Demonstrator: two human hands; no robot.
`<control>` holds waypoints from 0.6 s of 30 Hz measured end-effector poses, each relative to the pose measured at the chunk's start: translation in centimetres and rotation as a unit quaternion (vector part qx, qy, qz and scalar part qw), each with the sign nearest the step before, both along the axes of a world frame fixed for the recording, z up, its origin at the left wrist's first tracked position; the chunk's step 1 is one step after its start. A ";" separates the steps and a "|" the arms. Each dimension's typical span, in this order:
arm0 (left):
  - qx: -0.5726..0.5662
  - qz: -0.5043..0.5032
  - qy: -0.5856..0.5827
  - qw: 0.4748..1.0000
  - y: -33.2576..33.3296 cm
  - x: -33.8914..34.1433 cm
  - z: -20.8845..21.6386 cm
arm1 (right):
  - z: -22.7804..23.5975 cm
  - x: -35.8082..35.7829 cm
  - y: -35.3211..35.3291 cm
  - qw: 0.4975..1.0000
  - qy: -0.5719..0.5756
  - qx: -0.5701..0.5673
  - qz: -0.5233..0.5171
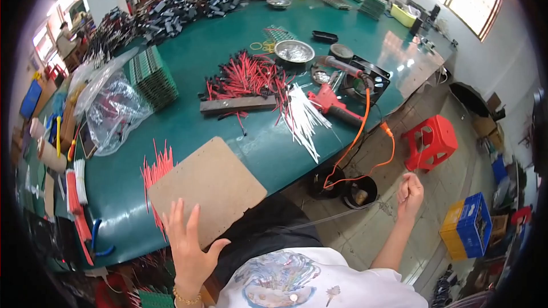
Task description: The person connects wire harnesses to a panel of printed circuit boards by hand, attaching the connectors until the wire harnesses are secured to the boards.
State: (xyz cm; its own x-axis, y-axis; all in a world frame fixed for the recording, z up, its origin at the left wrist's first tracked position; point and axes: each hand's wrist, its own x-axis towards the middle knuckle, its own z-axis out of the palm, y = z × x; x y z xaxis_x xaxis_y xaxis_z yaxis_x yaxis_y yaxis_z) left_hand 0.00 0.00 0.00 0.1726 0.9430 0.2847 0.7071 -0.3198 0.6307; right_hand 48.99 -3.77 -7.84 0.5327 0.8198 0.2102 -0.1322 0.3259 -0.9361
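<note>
My left hand [191,245], fingers spread, rests at the lower left edge of a flat brown board [208,182]. The board lies at the near edge of the green table, its left side over a bundle of thin red wires [158,162]. Out to the right, away from the table, my right hand [410,194] is closed in a pinch; whatever is in it is too small to make out. A thin, clear strip [325,217] stretches from my lap towards that hand, but I cannot tell whether it reaches the fingers.
Beyond the board lie a pile of red wires [245,77], white tubes [302,117], a red-and-black tool [337,107] and a fan [368,80]. Green circuit boards [153,80] stand at left. An orange cord [365,117] hangs near a red stool [431,141]. Someone sits across the table.
</note>
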 end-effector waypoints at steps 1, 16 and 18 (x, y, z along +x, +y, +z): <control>-0.028 0.001 0.102 0.994 0.2 -1.4 0.1 | -2.6 0.5 -0.7 0.994 0.063 -0.061 -0.059; 0.049 -0.004 0.251 0.967 0.7 -0.8 0.5 | -6.9 13.7 -0.9 0.702 -0.368 -0.511 -0.333; 0.100 0.003 0.235 0.967 0.9 -0.8 1.5 | 6.2 2.9 5.6 0.883 -0.270 -0.357 -0.143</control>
State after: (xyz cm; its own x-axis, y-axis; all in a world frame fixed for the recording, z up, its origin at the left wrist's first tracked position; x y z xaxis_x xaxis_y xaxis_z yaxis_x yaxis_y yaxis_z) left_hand -0.80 0.88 1.49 0.3231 0.8780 0.3532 0.9026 -0.3981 0.1641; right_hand 51.93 1.83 -1.63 0.7198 0.6939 -0.0188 0.3886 -0.4252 -0.8174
